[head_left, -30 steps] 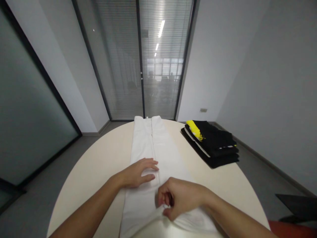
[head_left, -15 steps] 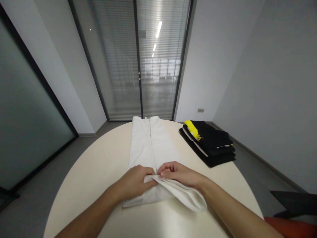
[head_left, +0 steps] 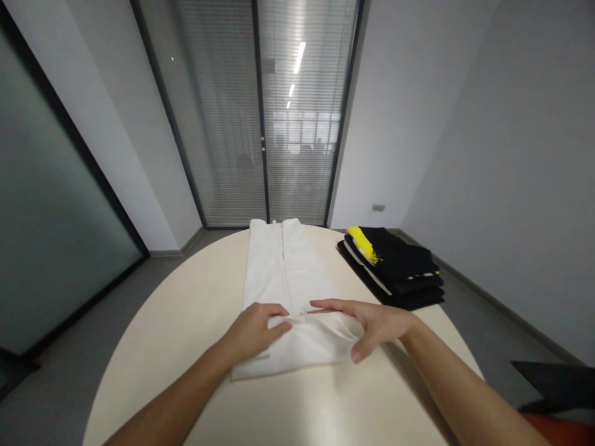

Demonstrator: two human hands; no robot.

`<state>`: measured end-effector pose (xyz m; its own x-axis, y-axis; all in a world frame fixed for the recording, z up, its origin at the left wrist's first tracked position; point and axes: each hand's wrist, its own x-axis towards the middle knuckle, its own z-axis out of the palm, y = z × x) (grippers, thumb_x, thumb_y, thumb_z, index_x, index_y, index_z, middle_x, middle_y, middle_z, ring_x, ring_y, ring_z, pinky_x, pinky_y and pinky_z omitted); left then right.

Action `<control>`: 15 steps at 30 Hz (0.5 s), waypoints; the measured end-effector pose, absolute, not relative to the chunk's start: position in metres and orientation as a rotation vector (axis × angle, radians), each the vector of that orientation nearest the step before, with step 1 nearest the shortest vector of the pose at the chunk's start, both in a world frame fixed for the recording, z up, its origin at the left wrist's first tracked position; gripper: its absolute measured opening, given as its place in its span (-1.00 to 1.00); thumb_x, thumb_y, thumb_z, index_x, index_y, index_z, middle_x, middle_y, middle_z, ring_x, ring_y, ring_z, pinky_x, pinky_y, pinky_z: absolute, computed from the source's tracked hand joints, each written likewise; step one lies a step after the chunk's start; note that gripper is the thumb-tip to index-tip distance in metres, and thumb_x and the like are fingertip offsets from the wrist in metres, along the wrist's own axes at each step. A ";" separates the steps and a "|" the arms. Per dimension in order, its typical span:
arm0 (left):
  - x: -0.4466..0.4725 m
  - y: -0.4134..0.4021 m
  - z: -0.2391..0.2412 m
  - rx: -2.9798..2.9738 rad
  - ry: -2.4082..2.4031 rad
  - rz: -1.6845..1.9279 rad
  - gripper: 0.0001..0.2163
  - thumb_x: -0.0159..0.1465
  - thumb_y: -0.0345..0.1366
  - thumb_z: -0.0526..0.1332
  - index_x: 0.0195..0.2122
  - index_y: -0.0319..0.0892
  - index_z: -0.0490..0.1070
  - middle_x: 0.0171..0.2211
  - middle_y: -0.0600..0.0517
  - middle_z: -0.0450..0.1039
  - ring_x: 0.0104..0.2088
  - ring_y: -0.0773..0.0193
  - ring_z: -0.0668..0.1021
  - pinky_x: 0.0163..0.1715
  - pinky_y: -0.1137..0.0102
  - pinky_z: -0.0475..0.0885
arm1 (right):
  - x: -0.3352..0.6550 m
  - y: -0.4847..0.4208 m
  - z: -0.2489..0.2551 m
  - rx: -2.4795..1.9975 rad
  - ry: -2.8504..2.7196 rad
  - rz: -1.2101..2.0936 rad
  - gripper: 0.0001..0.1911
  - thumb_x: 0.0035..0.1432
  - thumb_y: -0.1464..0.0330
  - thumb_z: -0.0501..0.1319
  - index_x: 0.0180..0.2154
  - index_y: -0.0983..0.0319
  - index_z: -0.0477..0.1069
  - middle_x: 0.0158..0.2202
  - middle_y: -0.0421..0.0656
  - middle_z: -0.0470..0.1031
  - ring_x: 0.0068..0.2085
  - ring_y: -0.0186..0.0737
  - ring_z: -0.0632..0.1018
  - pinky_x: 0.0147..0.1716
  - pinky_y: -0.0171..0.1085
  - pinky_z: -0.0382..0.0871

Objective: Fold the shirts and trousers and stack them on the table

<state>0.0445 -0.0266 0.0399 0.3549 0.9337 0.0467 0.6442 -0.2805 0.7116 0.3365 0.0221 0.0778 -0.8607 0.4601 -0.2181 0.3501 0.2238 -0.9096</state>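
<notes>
A long white garment [head_left: 283,272] lies lengthwise down the middle of a round cream table [head_left: 186,310], its near end folded back over itself. My left hand [head_left: 255,328] rests palm down on the left part of the fold, fingers flat and slightly curled at the fold's edge. My right hand [head_left: 367,325] lies open on the right part of the fold, fingers stretched out toward the left, thumb at the near edge. Neither hand holds anything.
A stack of folded black clothes [head_left: 395,272] with a yellow patch sits at the table's far right. Glass doors with blinds [head_left: 264,124] stand beyond the table. A dark and red seat [head_left: 553,390] shows at the lower right.
My right hand carried the garment's near end up and over, laid it down, then let go and flattened out on the fold. My left hand stayed pressed on the cloth.
</notes>
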 end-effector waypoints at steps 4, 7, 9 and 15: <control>0.043 -0.026 0.039 1.997 1.351 0.644 -0.74 0.26 -0.12 0.19 -0.19 -0.12 0.59 -0.19 0.02 0.64 -0.21 0.15 0.60 -0.20 0.39 0.40 | 0.329 0.019 0.072 -0.828 -2.331 1.673 -0.20 0.07 0.31 0.33 0.32 0.13 0.15 0.26 -0.04 0.32 0.15 -0.03 0.42 0.15 -0.02 0.26; 0.041 -0.022 0.033 1.918 1.351 0.697 -0.76 0.23 -0.14 0.23 -0.20 -0.14 0.58 -0.22 0.02 0.63 -0.22 0.16 0.59 -0.20 0.39 0.40 | 0.325 0.023 0.062 -0.851 -2.147 1.701 -0.32 0.11 0.35 0.28 0.26 0.18 0.19 0.19 0.00 0.40 0.02 -0.13 0.50 0.01 -0.11 0.36; 0.039 -0.018 0.027 1.861 1.350 0.752 -0.78 0.20 -0.16 0.26 -0.22 -0.16 0.56 -0.24 0.01 0.63 -0.22 0.17 0.59 -0.20 0.38 0.41 | 0.322 0.028 0.054 -0.856 -2.051 1.653 -0.34 0.11 0.35 0.29 0.24 0.21 0.20 0.17 0.03 0.43 0.00 -0.14 0.51 0.01 -0.12 0.35; 0.036 -0.008 0.014 1.809 1.343 0.872 -0.81 0.17 -0.21 0.31 -0.24 -0.16 0.55 -0.26 -0.01 0.61 -0.21 0.18 0.59 -0.14 0.35 0.43 | 0.316 0.036 0.042 -0.909 -1.924 1.493 -0.44 0.19 0.10 0.28 0.12 0.25 0.33 0.14 0.07 0.45 0.03 -0.10 0.51 0.06 -0.07 0.35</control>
